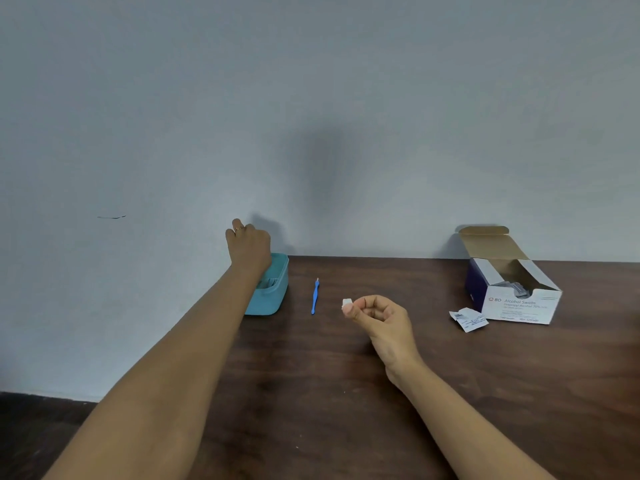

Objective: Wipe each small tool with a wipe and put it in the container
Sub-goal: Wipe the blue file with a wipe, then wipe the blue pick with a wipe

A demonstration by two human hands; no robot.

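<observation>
Dark brown wood made up the tabletop [450,393], which met a pale grey-blue wall [311,98] at its far edge. My left hand [249,245] hung over the far end of the teal plastic container [273,299] at the table's left edge. Its back was toward me and its fingers were curled under, a ring [238,229] on one of them; I could not tell whether they had hold of anything. My right hand [379,318] hovered above the table nearer me, thumb and forefinger pinching a small folded white wipe [346,302], the other fingers curled into the palm. Between the container and that hand the blue-handled tool [314,296], with a small forked tip, lay flat on the wood, touched by neither hand. Off to the right stood an opened box of BD alcohol swabs [519,299], its flap up, with a torn sachet [468,318] lying just beside it.
</observation>
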